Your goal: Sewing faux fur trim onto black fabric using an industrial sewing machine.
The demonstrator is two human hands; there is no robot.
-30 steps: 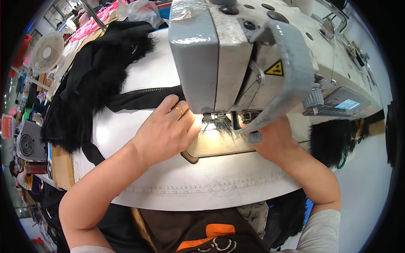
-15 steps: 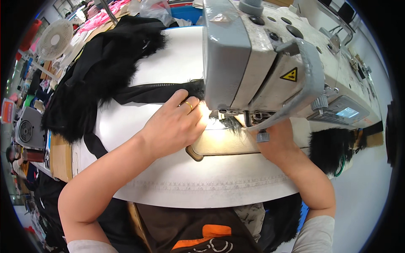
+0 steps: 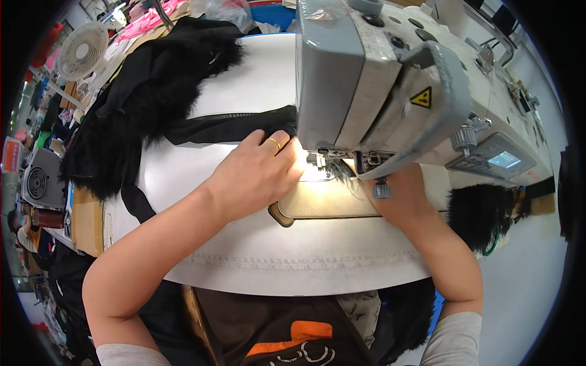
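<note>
Probably to steady the black strip (image 3: pixel 229 126) beside the sewing machine (image 3: pixel 332 79), the left hand (image 3: pixel 259 174) curls half-closed at its near edge, while the machine partly hides the right hand (image 3: pixel 400 194), so I cannot tell what either one pinches.

A white fan (image 3: pixel 81 50) stands in a cluttered workroom; pink cloth (image 3: pixel 146 23) lies heaped to its right, a blue container (image 3: pixel 273 15) farther right; below the fan sits a grey box with a round vent (image 3: pixel 44 177); to its lower right spreads a white tabletop (image 3: pixel 262 67), warmly lit in one patch; far right of the fan rises a pale wall (image 3: pixel 540 104).
</note>
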